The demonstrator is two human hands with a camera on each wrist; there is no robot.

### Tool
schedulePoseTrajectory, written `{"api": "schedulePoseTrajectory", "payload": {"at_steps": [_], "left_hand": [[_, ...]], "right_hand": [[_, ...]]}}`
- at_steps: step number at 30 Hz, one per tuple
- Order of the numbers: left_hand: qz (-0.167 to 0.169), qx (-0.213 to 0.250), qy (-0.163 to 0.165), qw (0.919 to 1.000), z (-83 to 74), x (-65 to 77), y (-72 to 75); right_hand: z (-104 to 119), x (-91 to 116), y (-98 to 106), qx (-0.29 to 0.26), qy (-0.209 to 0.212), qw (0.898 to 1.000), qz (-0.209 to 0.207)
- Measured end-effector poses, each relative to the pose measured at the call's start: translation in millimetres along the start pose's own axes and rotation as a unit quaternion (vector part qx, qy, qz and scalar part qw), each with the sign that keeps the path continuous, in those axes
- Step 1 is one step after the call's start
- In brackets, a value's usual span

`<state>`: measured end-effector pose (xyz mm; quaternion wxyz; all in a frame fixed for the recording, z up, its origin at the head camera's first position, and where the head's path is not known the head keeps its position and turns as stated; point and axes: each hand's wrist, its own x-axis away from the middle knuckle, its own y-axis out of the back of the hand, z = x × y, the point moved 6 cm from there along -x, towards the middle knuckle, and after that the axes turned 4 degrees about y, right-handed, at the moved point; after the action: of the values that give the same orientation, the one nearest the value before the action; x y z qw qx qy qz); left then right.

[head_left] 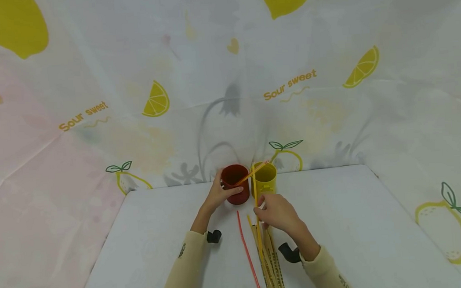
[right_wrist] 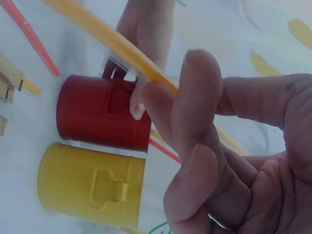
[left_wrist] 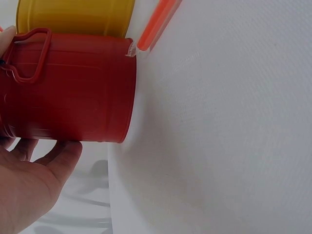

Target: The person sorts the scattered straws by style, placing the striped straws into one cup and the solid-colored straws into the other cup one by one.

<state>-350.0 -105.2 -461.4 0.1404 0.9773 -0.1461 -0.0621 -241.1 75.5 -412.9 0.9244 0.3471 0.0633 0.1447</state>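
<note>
My left hand (head_left: 217, 193) grips the red metal pail (head_left: 239, 197) at its left side, the thumb lying across the front near the rim. In the left wrist view, a wire handle (left_wrist: 46, 53) shows on the pail's side. Thin orange and red straws (head_left: 245, 178) stick out of the red pail and lean right over the yellow pail (head_left: 265, 187), which stands close beside it. Between thumb and fingers, my right hand (head_left: 279, 212) pinches a long yellow-orange straw (right_wrist: 109, 39). It is held lengthwise in front of the yellow pail, above the table.
On the white table (head_left: 334, 225) lie a red straw (head_left: 245, 242) and a bundle of brown strips with dark print (head_left: 274, 256), running to the near edge. A yellow straw tip (head_left: 249, 220) shows beside them. A lemon-printed cloth (head_left: 221, 127) hangs behind the pails.
</note>
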Motion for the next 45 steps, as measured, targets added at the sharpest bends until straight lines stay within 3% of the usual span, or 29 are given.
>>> {"api": "schedulePoseTrajectory", "payload": {"at_steps": [8, 14, 18, 23, 31, 37, 45], "left_hand": [[0.003, 0.000, 0.002, 1.0000, -0.8, -0.6, -0.5], [-0.004, -0.003, 0.002, 1.0000, -1.2, 0.7, -0.7], [-0.009, -0.001, 0.000, 1.0000, 9.1, -4.3, -1.3], [-0.020, 0.008, 0.003, 0.9998, 31.4, -14.6, -2.3], [-0.037, 0.010, 0.000, 0.9993, 37.8, -16.0, -1.5], [-0.039, 0.006, -0.007, 0.9992, 37.1, -15.0, -1.6], [-0.040, 0.008, -0.007, 0.9992, 35.5, -15.6, -0.3]], "right_hand": [[8, -5, 21, -0.001, 0.014, 0.996, -0.089], [14, -7, 33, -0.003, 0.035, 0.986, -0.160], [16, -8, 38, -0.011, 0.042, 0.979, -0.200], [19, -8, 44, -0.027, 0.055, 0.967, -0.249], [25, -6, 51, -0.044, 0.103, 0.936, -0.334], [23, -9, 47, -0.056, 0.116, 0.923, -0.363], [19, -16, 41, -0.023, 0.115, 0.921, -0.370]]}}
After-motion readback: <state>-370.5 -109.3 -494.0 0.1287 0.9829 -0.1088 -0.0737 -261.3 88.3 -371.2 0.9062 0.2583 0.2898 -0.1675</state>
